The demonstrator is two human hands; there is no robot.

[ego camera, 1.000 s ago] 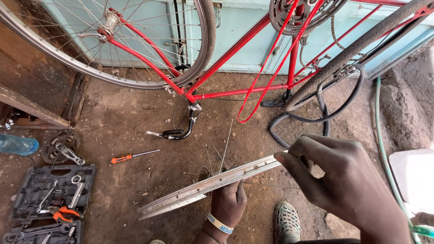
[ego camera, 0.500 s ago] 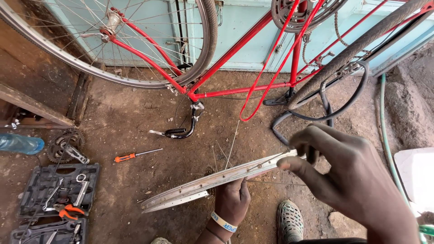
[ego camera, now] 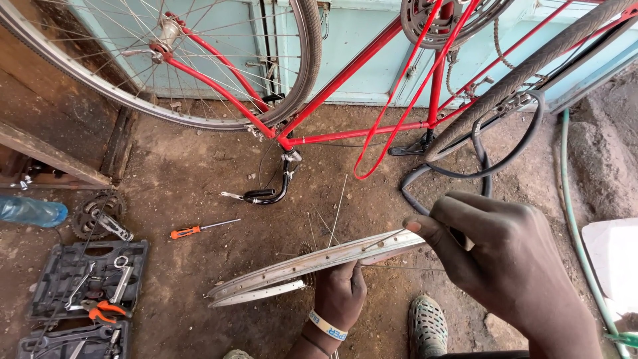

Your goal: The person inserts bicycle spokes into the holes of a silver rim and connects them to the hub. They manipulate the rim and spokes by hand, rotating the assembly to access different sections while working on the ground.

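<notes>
A bare silver bicycle rim (ego camera: 292, 269) with thin loose spokes (ego camera: 337, 211) sticking up lies tilted in front of me. My left hand (ego camera: 339, 292), with a pale wristband, grips the rim from below at its near side. My right hand (ego camera: 498, 252) is closed on the rim's right end, thumb and fingertips pinching at the rim's edge, where a spoke end seems to sit. A red bicycle frame (ego camera: 345, 76) stands upside down behind, its spoked wheel (ego camera: 199, 66) at upper left.
On the dirt floor lie an orange-handled screwdriver (ego camera: 199, 229), a crank with chainring (ego camera: 100, 219), an open black tool case (ego camera: 86, 279), a plastic bottle (ego camera: 30, 211), a black inner tube (ego camera: 478, 166) and a green hose (ego camera: 578, 226). My sandalled foot (ego camera: 428, 326) is below the rim.
The view shifted slightly downward. My right hand slid a little along the rim's right end and closed tighter on it; the left hand keeps its grip.
</notes>
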